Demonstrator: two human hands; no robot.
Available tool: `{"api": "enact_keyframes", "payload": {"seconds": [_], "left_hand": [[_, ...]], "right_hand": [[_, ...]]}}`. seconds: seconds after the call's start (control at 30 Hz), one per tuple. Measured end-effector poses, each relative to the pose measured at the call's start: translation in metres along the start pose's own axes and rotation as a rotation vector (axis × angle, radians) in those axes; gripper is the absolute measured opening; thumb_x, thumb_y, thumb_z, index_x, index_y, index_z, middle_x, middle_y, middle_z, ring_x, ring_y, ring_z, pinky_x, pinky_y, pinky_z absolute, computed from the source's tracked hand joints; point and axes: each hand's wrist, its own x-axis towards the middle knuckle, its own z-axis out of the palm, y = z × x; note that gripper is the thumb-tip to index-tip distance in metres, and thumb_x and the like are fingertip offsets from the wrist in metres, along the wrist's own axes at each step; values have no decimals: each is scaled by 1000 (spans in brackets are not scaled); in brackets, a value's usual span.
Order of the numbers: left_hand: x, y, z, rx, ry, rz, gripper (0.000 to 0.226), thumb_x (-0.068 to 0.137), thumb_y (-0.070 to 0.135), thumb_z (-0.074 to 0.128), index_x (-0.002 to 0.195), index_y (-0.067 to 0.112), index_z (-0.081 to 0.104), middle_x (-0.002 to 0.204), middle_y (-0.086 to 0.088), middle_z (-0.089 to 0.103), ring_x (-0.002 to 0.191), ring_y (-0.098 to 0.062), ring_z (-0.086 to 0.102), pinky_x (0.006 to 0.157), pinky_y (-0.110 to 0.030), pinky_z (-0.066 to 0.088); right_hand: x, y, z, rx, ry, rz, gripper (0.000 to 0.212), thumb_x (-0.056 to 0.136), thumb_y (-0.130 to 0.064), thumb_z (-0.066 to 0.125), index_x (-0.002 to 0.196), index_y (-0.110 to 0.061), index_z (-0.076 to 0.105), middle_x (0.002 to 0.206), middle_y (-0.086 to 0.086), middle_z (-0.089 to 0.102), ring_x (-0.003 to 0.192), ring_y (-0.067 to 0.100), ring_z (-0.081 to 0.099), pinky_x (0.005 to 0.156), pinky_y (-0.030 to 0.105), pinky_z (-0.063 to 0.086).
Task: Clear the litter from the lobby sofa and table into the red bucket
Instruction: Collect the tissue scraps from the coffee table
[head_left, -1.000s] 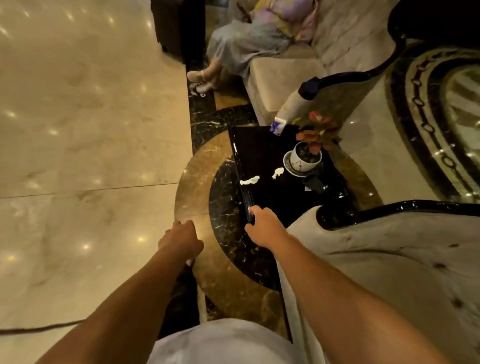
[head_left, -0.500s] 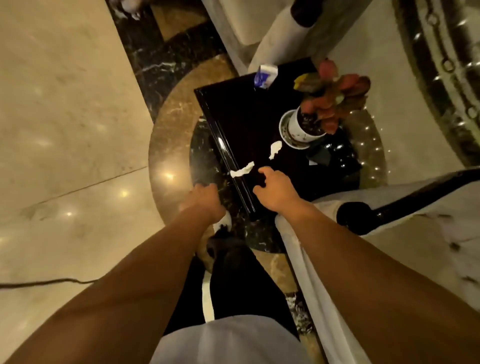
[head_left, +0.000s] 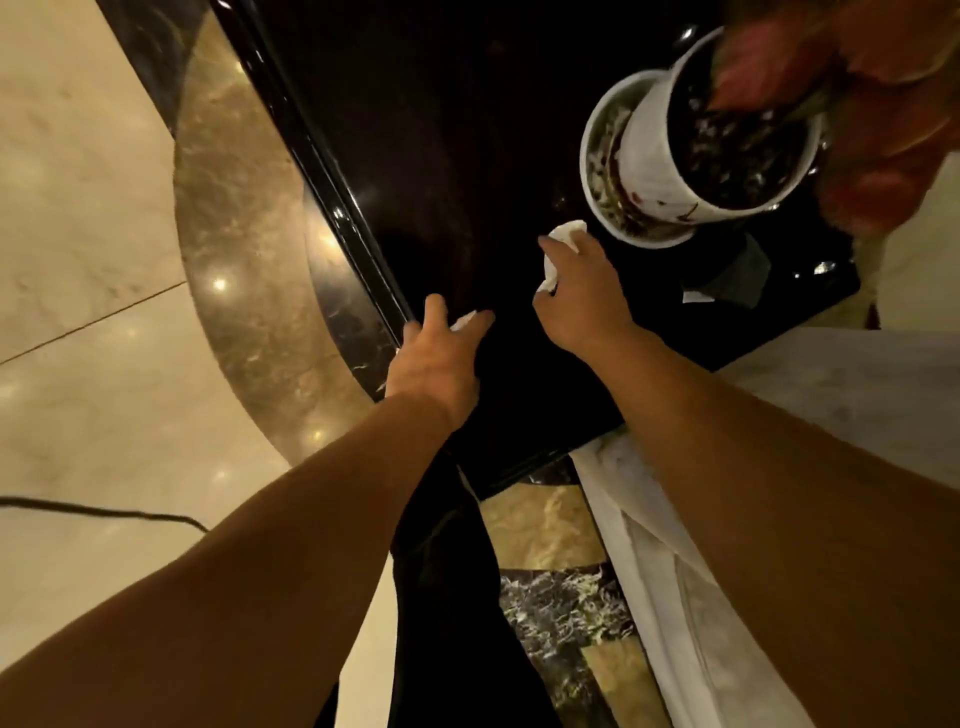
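Both my hands are on the glossy black table (head_left: 441, 156). My right hand (head_left: 584, 296) grips a crumpled white tissue (head_left: 563, 236) that pokes out above and below its fingers, just left of the plant saucer. My left hand (head_left: 441, 353) lies over a second white tissue scrap (head_left: 464, 322) near the table's left edge, fingers curling on it; only a small tip shows. The red bucket is out of view.
A white plant pot (head_left: 670, 171) with red leaves stands in a saucer at the table's far right. A dark small object (head_left: 727, 270) lies beside it. A pale sofa arm (head_left: 857, 395) sits right of the table. A black cable (head_left: 104, 512) crosses the marble floor at left.
The view has closed in on the table. My right hand moved forward and took the farther tissue; my left hand came up from the floor side onto the nearer tissue.
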Motion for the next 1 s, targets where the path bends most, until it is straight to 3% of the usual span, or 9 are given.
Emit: {"api": "enact_keyframes", "payload": {"seconds": [0.13,0.27,0.4,0.5,0.63,0.7,0.77,0.9,1.0], "left_hand": [[25,1,11,121,109,93,44,78,12,58,119,24,51,115,-13,36,98,-37,45,69,-46,49],[35,3,6,161,83,103,19,76,6,55,93,12,60,111,-14,40,90,-39,51,67,-42,43],[36,10,-12,150,-11,48,23,74,6,57,97,9,61,107,-17,50,98,-42,50,77,-47,47],[35,25,-29,193,-81,27,25,74,7,58,98,9,64,105,-18,57,101,-43,54,87,-49,48],[21,63,-54,149,-123,-10,23,77,2,55,99,6,63,108,-21,56,97,-45,58,86,-50,52],[10,83,-66,185,-170,-7,25,79,1,53,103,5,61,112,-23,55,99,-46,58,87,-51,52],[-2,102,-75,216,-197,16,27,81,4,53,107,5,60,115,-24,56,102,-45,58,90,-49,51],[-37,130,-95,281,-193,95,26,82,10,55,107,5,61,112,-25,60,102,-44,60,86,-46,53],[-72,140,-108,332,-215,176,28,77,6,60,105,7,63,113,-21,59,101,-42,61,88,-46,54]], "right_hand": [[19,5,22,61,197,-63,48,84,0,57,131,-13,54,140,13,40,117,32,48,98,35,44],[15,11,19,243,194,14,19,86,-3,57,105,-4,62,110,17,57,96,31,58,84,37,48],[-10,40,0,290,185,178,18,93,-8,51,107,0,58,107,21,62,99,35,59,82,43,49],[-33,63,-16,310,103,319,21,95,-16,51,110,-2,56,112,21,63,106,37,59,78,35,45],[-63,75,-37,377,-19,421,22,95,-17,51,112,-4,56,116,18,64,109,35,60,81,27,43],[-83,72,-49,521,-53,486,23,93,-11,51,115,-5,54,115,21,64,107,38,62,92,35,51],[-108,67,-60,624,-70,525,28,90,-5,50,118,-6,51,116,24,63,106,41,63,91,48,54],[-162,55,-74,625,28,509,22,90,-1,46,110,-5,54,113,21,61,103,38,61,86,44,54],[-199,44,-82,621,113,532,15,95,-16,50,105,-6,53,113,19,63,106,33,60,83,34,46]]}}
